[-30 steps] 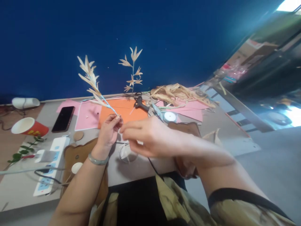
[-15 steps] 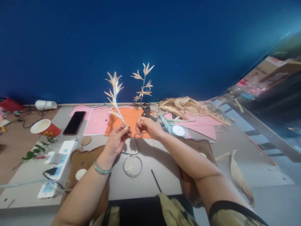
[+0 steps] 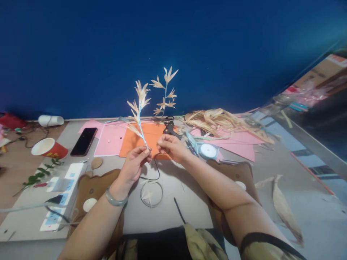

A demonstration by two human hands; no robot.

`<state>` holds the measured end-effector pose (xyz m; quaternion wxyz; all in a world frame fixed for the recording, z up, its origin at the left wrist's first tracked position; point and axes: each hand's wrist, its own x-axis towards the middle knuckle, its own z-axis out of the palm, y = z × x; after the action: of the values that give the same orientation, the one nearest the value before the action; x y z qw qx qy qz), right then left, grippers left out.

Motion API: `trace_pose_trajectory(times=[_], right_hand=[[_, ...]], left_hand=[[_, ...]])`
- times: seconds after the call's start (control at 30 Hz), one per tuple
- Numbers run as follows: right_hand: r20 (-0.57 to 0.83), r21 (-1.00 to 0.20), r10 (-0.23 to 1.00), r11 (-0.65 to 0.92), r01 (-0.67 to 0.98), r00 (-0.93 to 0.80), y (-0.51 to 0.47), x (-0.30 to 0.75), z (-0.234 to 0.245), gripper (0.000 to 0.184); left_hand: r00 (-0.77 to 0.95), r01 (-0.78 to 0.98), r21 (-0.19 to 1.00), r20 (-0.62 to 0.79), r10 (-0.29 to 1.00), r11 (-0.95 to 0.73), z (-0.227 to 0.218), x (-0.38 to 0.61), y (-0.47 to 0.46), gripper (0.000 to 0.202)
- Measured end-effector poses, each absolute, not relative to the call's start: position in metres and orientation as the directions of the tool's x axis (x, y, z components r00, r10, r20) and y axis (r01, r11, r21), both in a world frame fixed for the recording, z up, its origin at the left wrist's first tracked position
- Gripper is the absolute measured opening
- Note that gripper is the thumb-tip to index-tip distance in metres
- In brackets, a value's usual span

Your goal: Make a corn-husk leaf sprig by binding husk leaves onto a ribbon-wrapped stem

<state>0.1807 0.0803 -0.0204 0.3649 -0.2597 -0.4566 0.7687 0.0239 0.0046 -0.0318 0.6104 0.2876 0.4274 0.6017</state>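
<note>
A grey counter (image 3: pixel 151 216) is seen before a deep blue wall (image 3: pixel 108 54). An orange paper sheet (image 3: pixel 154 131) is laid at twelve o'clock from the hands, with a pink sheet (image 3: pixel 111 139) touching it at nine o'clock. A pile of dried husks (image 3: pixel 217 121) is heaped at two o'clock.

A white power strip (image 3: pixel 63 191) is placed at eight o'clock; its blue labels are too blurred to be read. A dark phone (image 3: pixel 83 141) is laid face up at ten o'clock.

Further out at nine o'clock, a red paper cup (image 3: pixel 48 148) is tilted with its mouth towards the left; only a white inside is shown, and the print on its side cannot be read. A white tape spool (image 3: pixel 208 151) is set at three o'clock, near the right hand.

A dried-leaf sprig (image 3: pixel 139 108) is held upright over the orange sheet. The left hand (image 3: pixel 134 164) is pinched shut on the lower end of its blue-wrapped stem.

Just beside it, the right hand (image 3: pixel 170 147) is closed on the top end of a black wire (image 3: pixel 157 168), which is led down to a wire ring (image 3: pixel 151 194) lying on the counter at six o'clock.
</note>
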Motion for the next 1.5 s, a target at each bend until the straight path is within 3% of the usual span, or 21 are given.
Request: trace_pose_trajectory(times=[0.23,0.5,0.7,1.07,1.5], right_hand=[[-0.032,-0.875,0.725,-0.353,-0.332,-0.688,0.0835,0.1808,-0.0223,0.021],[0.062,-0.957,0.797,-0.122,-0.262,-0.601,0.0799,0.1819,-0.0210,0.021],[0.016,-0.946,0.843,-0.162,-0.281,-0.537,0.0822,0.1787,-0.0240,0.025],[-0.102,-0.957,0.755,-0.252,-0.143,-0.647,0.0781,0.1740,-0.0265,0.031],[-0.042,-0.973,0.743,-0.183,-0.142,-0.668,0.0808,0.1749,-0.0274,0.034]], left_hand=[[-0.126,-0.443,0.892,-0.164,0.978,0.093,-0.0320,0.0247,0.0056,0.020],[-0.145,-0.401,0.914,-0.131,0.981,0.063,-0.0325,0.0230,0.0062,0.021],[-0.123,-0.370,0.926,-0.125,0.985,0.071,-0.0305,0.0233,0.0047,0.020],[0.024,-0.329,0.933,-0.146,0.989,0.146,-0.0285,0.0283,0.0012,0.020],[0.089,-0.433,0.865,-0.240,0.967,0.254,-0.0300,0.0254,0.0002,0.023]])
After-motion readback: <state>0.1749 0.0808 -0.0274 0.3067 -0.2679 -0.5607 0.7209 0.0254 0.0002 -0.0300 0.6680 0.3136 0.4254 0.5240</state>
